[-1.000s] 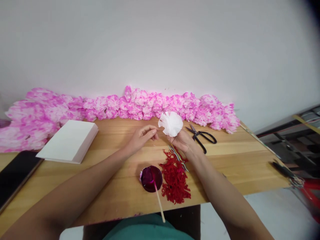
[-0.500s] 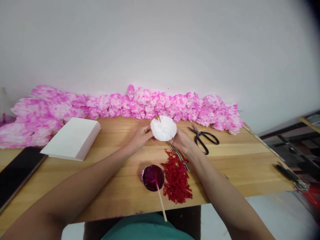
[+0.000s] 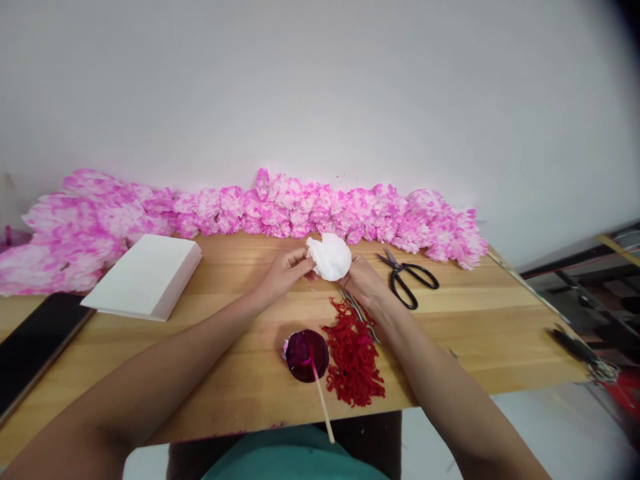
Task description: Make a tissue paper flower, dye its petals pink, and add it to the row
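Beyond the dark purple dish [image 3: 323, 350] and red bundle [image 3: 355, 367], a white paper flower [image 3: 334, 259] is sitting between both hands above the worktop [image 3: 470, 327], showing no clear long axis. The left hand [image 3: 286, 275] is pinching its left edge; the right hand [image 3: 367, 281] is holding its right underside, fingertips hiding behind it. Pink flowers [image 3: 300, 207] are lying farther off.
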Available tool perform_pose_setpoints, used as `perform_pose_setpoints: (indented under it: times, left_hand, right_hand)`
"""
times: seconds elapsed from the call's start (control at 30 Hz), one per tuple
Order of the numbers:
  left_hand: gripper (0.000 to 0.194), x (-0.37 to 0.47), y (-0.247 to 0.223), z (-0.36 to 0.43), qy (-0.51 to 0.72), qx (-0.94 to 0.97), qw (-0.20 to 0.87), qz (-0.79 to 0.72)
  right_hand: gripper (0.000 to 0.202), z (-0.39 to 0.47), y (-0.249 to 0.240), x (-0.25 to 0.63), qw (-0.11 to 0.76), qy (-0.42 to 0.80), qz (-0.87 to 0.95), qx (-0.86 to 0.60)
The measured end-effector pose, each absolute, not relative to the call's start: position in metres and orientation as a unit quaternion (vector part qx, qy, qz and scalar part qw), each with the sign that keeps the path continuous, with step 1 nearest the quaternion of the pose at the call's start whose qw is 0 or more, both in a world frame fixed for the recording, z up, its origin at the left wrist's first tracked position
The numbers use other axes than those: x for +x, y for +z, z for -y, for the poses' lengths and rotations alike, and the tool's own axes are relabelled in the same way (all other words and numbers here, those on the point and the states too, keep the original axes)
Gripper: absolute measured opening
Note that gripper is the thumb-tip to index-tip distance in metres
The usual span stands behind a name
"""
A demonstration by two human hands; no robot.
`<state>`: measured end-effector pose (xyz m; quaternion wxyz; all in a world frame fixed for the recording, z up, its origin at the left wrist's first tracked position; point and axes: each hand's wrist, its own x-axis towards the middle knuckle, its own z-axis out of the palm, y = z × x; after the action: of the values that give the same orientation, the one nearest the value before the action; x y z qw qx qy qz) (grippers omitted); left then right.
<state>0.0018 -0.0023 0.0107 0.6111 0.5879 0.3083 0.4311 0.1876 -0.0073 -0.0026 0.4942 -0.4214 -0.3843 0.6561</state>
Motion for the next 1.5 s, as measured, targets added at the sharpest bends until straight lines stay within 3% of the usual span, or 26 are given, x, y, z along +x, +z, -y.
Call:
perform_pose_setpoints:
  times: [0.37,0.77,1.0,1.23,1.37,1.5]
  left_hand:
    - [0.028,-0.002,0.021,0.008,0.536,0.571,0.526,-0.332]
    - [0.024,0.004,0.013,0.011,0.494,0.643,0.420,-0.409]
    - [0.025,0.006,0.010,0.009,0.485,0.630,0.436,-0.422]
    - [0.025,0.008,0.017,0.015,0.469,0.645,0.459,-0.393]
    - [0.024,0.008,0.019,0.017,0.459,0.669,0.444,-0.379]
    - [0.025,0.005,0.016,0.016,0.463,0.663,0.459,-0.368]
  right_hand:
    - [0.032,-0.003,-0.001,0.198,0.568,0.606,0.368,-0.418]
    - [0.033,0.007,0.010,0.188,0.562,0.561,0.399,-0.458]
    - [0.013,0.010,0.008,0.189,0.545,0.401,0.521,-0.520]
    - [0.016,0.021,0.020,0.183,0.498,0.236,0.630,-0.547]
    - [0.016,0.020,0.016,0.181,0.483,0.249,0.646,-0.536]
    - [0.013,0.011,0.006,0.187,0.509,0.344,0.575,-0.540]
